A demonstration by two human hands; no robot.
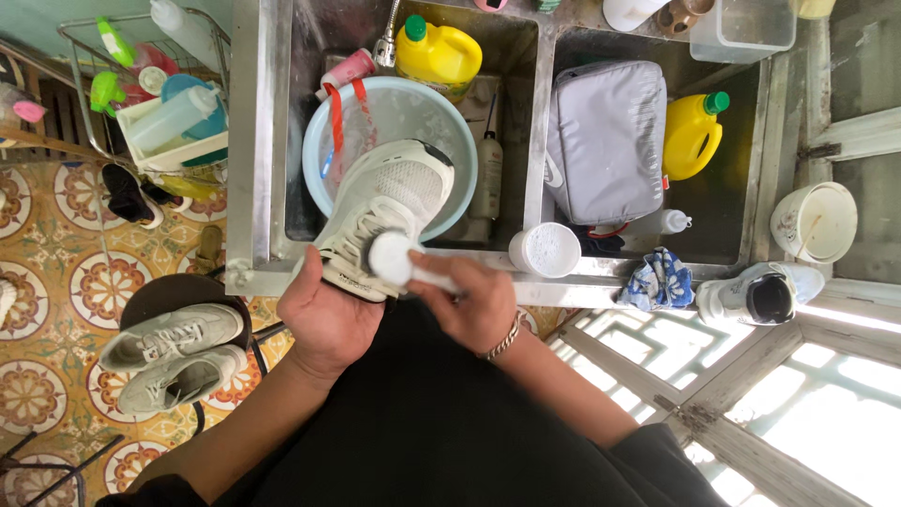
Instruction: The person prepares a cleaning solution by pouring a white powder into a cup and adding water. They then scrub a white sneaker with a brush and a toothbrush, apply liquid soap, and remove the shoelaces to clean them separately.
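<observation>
The left hand (324, 319) is curled under the heel end of a white mesh lace-up sneaker (380, 216), gripping it from below so the toe points toward 12 o'clock over a pale blue round plastic basin (324, 150). The right hand (474, 300), with a metal chain bracelet (505, 343) at the wrist, is closed around the handle of a white round-headed scrubbing brush (392, 258), whose head rests on the laces of the sneaker.

The basin sits in the left bowl of a stainless steel double sink (540, 141). At 12 o'clock from the basin stands a yellow jug with a green cap (438, 52). At 3 o'clock from it, in the right bowl, lies a grey padded fabric bag (605, 141), with a second yellow green-capped jug (692, 136) just beside the bag at 3 o'clock.

On the front rim of the sink, at 2 o'clock from the right hand, stands a white round tub of powder (546, 249). Farther along at 3 o'clock lie a blue-and-white patterned cloth (657, 280) and another white sneaker (765, 293).

At 9 o'clock from the left hand, a pair of grey-white sneakers (174, 357) rests on a dark round stool (178, 291) above the patterned tile floor (38, 282).
</observation>
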